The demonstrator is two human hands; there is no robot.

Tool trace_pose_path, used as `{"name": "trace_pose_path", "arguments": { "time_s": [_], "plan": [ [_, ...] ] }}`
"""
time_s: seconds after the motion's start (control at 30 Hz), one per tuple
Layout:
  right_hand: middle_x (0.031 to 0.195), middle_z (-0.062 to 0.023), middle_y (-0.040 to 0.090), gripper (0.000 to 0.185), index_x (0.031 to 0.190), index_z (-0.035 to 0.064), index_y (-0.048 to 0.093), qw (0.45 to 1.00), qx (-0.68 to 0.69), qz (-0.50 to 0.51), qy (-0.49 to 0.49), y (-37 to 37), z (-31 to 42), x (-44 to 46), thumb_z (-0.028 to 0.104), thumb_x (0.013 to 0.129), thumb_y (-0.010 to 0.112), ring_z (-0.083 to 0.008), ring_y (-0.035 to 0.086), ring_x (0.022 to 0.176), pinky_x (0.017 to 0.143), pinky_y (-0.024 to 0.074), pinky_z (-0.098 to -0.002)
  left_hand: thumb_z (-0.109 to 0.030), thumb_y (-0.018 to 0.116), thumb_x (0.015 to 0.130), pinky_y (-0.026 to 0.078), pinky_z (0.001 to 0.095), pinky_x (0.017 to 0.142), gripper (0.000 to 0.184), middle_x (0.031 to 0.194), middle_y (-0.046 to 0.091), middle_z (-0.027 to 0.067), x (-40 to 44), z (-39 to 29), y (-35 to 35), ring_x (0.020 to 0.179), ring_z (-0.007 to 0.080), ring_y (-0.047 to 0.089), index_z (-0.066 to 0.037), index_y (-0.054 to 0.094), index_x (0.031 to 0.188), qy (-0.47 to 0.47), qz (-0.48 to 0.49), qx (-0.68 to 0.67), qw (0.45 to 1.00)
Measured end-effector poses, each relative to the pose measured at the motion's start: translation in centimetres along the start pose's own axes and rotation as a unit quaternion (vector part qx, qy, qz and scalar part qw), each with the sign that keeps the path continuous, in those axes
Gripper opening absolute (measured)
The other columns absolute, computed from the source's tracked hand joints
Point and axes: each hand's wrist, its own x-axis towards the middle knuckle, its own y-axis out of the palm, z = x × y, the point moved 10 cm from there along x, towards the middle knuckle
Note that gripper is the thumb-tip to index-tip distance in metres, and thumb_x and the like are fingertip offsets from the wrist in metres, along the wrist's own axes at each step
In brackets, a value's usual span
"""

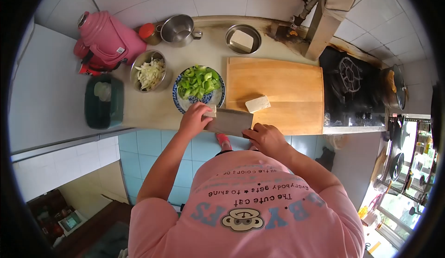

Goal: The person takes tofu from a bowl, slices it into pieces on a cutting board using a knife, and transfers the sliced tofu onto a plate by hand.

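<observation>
My left hand (196,119) is closed on a small pale piece (211,111), which rests against the flat of a cleaver near the front rim of a blue-and-white plate (177,101). Chopped green peppers (199,81) lie on that plate. In my right hand (265,138) is the handle end of the cleaver (229,121), its wide blade pointing left past the board's edge. A white tofu block (257,104) sits on the wooden cutting board (287,84). Another tofu block (241,40) is in a round metal dish (230,44) behind the board.
Left of the plate stand a metal bowl (134,74) of chopped white pieces and a green basin (92,112). A metal pot (178,29), a red-lidded jar (149,34) and a pink thermos (109,37) are behind. A gas stove (347,100) adjoins the board's right side.
</observation>
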Motion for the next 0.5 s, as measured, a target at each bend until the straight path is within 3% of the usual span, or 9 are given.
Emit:
{"name": "trace_pose_path", "arguments": {
  "time_s": [0.4, 0.5],
  "plan": [
    [0.084, -0.0101, 0.064, 0.03, 0.114, 0.0161, 0.071, 1.0, -0.025, 0.014, 0.01, -0.3, 0.8, -1.3, 0.016, 0.084, 0.072, -0.029, 0.068, 0.073, 0.065, 0.056, -0.0399, -0.013, 0.079, 0.082, 0.054, 0.0394, 0.08, 0.027, 0.106, 0.064, 0.0085, 1.4, 4.1, 0.7, 0.093, 0.0278, 0.068, -0.009, 0.065, 0.105, -0.091, -0.069, 0.025, 0.993],
    [0.084, -0.0095, 0.064, 0.031, 0.113, 0.0158, 0.071, 0.999, -0.028, 0.019, 0.015, -2.3, 0.2, -4.5, 0.019, 0.083, 0.075, -0.0284, 0.068, 0.072, 0.063, 0.056, -0.0388, -0.013, 0.079, 0.08, 0.053, 0.0432, 0.08, 0.027, 0.104, 0.064, 0.0099, 1.5, 5.5, 1.4, 0.096, 0.0336, 0.064, -0.009, 0.064, 0.102, -0.122, -0.052, 0.001, 0.991]
  ]
}}
